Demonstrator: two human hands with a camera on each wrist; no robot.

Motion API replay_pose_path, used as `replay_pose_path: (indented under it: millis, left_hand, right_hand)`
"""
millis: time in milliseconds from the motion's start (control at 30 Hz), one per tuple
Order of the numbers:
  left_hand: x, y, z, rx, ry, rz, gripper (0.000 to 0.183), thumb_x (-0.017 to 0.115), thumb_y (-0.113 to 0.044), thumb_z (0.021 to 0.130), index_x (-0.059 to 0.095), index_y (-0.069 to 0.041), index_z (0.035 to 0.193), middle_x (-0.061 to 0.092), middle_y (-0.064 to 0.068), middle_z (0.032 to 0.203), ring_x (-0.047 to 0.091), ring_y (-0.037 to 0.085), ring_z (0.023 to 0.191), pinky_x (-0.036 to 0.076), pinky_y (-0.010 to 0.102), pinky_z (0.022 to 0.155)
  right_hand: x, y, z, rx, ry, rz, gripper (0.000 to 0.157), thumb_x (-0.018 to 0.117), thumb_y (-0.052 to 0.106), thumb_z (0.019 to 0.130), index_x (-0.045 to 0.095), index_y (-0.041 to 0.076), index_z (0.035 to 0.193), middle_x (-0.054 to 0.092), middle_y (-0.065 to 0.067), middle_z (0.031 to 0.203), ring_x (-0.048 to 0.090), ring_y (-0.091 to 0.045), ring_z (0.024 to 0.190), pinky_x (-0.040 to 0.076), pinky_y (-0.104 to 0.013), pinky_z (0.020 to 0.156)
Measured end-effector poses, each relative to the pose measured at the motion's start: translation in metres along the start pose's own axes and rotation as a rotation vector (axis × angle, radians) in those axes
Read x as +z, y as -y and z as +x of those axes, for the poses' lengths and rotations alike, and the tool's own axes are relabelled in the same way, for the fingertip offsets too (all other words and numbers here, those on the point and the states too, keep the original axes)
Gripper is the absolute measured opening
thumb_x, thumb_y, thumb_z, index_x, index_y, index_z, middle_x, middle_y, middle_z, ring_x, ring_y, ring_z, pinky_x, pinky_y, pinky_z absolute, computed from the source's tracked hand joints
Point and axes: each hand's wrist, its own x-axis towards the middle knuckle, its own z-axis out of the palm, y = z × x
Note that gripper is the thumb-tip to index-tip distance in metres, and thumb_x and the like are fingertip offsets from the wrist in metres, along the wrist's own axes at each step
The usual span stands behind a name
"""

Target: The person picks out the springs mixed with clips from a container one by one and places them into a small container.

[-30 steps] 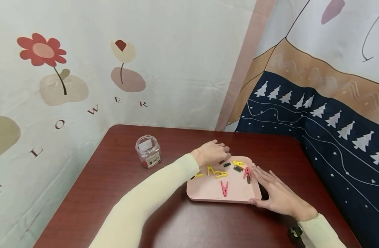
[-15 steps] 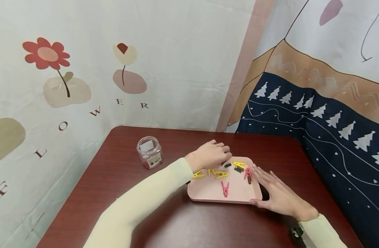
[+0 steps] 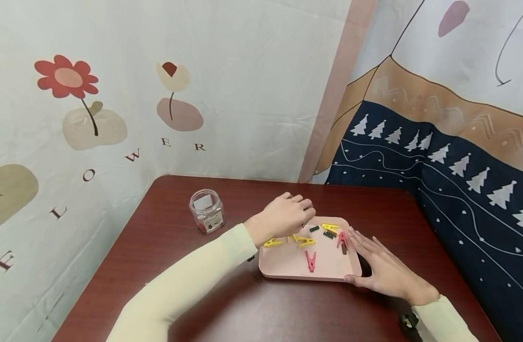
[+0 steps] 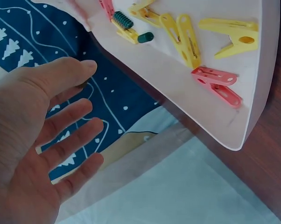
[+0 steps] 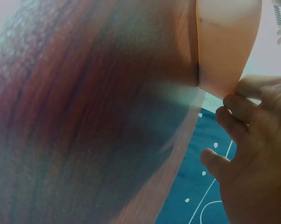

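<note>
My left hand [image 3: 285,213] is over the far left part of a pink tray [image 3: 287,270], fingers bent downward. It pinches a small dark ribbed piece [image 3: 305,223], partly hidden by the fingers. In the left wrist view, thumb and index finger of the left hand [image 4: 47,126] meet. Yellow clothespins [image 3: 306,242], pink clothespins [image 3: 310,261] and small dark green pieces, some ribbed [image 4: 122,20], lie in the tray. My right hand [image 3: 385,266] rests against the tray's right side, fingers along the wall and thumb at the front corner. In the right wrist view its fingertips touch the tray wall [image 5: 227,42].
A clear lidless jar [image 3: 207,212] with a label and something red at the bottom stands on the dark red-brown table [image 3: 227,304], left of the tray. Printed cloth [image 3: 244,85] hangs behind the table; navy cloth [image 3: 381,156] is at the right.
My left hand has drawn slightly to the left, the dark ribbed piece moving with it and its forearm dropping lower. My right hand and the tray have stayed in place.
</note>
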Motion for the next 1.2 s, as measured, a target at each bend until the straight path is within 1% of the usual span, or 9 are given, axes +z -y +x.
replay_pose_path:
  millis: [133,267,400,600,767,900,1000,1100,1200]
  left_hand:
    - [-0.004,0.002,-0.008,-0.028,-0.052,-0.006,0.027,0.08,-0.043,0.111,0.079,-0.031,0.135,0.078,-0.009,0.143,0.075,0.013,0.125,0.061,0.032,0.104]
    - [-0.006,0.006,-0.017,-0.038,-0.11,-0.036,0.013,0.079,-0.034,0.111,0.078,-0.031,0.123,0.079,-0.01,0.137,0.075,0.013,0.118,0.06,0.031,0.095]
    - [-0.005,0.01,-0.026,-0.035,-0.147,-0.055,0.01,0.08,-0.031,0.109,0.077,-0.029,0.119,0.079,-0.01,0.134,0.075,0.013,0.117,0.059,0.032,0.09]
    - [-0.002,0.017,-0.042,-0.053,-0.208,-0.105,0.015,0.084,-0.025,0.105,0.076,-0.027,0.117,0.079,-0.009,0.132,0.076,0.016,0.117,0.06,0.035,0.09]
    - [0.002,0.025,-0.057,-0.085,-0.232,-0.16,0.021,0.09,-0.028,0.102,0.075,-0.025,0.117,0.079,-0.007,0.13,0.076,0.02,0.117,0.061,0.038,0.09]
    - [0.006,0.033,-0.071,-0.132,-0.223,-0.185,0.024,0.092,-0.033,0.101,0.076,-0.025,0.118,0.079,-0.005,0.128,0.076,0.022,0.117,0.063,0.041,0.094]
    - [0.01,0.039,-0.08,-0.173,-0.226,-0.197,0.025,0.091,-0.03,0.101,0.076,-0.025,0.121,0.079,-0.004,0.128,0.076,0.023,0.117,0.063,0.043,0.095]
    - [0.013,0.045,-0.089,-0.2,-0.26,-0.21,0.026,0.091,-0.026,0.099,0.077,-0.024,0.12,0.079,-0.004,0.125,0.077,0.024,0.115,0.063,0.044,0.093]
    - [0.014,0.049,-0.1,-0.219,-0.288,-0.215,0.029,0.093,-0.027,0.098,0.077,-0.023,0.122,0.08,-0.003,0.126,0.078,0.024,0.114,0.064,0.045,0.093]
  right_hand:
    - [0.0,0.0,-0.001,0.008,0.009,0.002,0.117,0.087,0.071,0.093,0.037,0.015,0.183,0.038,-0.014,0.19,0.043,-0.042,0.174,0.028,-0.085,0.136]
    - [-0.001,0.0,-0.002,0.013,0.014,-0.002,0.117,0.088,0.07,0.093,0.037,0.015,0.183,0.038,-0.014,0.19,0.043,-0.042,0.174,0.029,-0.085,0.136]
    - [-0.001,0.0,-0.001,0.018,0.012,-0.002,0.117,0.088,0.069,0.093,0.037,0.015,0.184,0.038,-0.014,0.19,0.043,-0.042,0.174,0.029,-0.084,0.136]
    - [-0.001,0.001,-0.001,0.017,0.009,-0.006,0.118,0.088,0.07,0.093,0.036,0.016,0.184,0.037,-0.013,0.191,0.043,-0.041,0.175,0.029,-0.084,0.136]
    - [-0.002,0.002,-0.001,0.022,0.011,-0.001,0.119,0.089,0.069,0.092,0.036,0.016,0.184,0.038,-0.014,0.19,0.043,-0.041,0.174,0.028,-0.084,0.136]
    - [-0.002,0.002,-0.002,0.024,0.015,0.007,0.118,0.089,0.069,0.093,0.036,0.016,0.184,0.037,-0.014,0.191,0.043,-0.042,0.174,0.028,-0.084,0.136]
    - [-0.002,0.001,-0.002,0.024,0.017,0.011,0.118,0.088,0.07,0.093,0.035,0.017,0.184,0.036,-0.015,0.191,0.043,-0.042,0.174,0.028,-0.085,0.136]
    - [-0.001,0.0,-0.002,0.024,0.017,0.01,0.118,0.088,0.071,0.093,0.035,0.018,0.184,0.036,-0.015,0.191,0.043,-0.043,0.174,0.028,-0.085,0.136]
    - [0.0,-0.001,-0.002,0.027,0.017,0.006,0.119,0.088,0.071,0.093,0.034,0.018,0.185,0.036,-0.014,0.191,0.043,-0.043,0.174,0.028,-0.085,0.136]
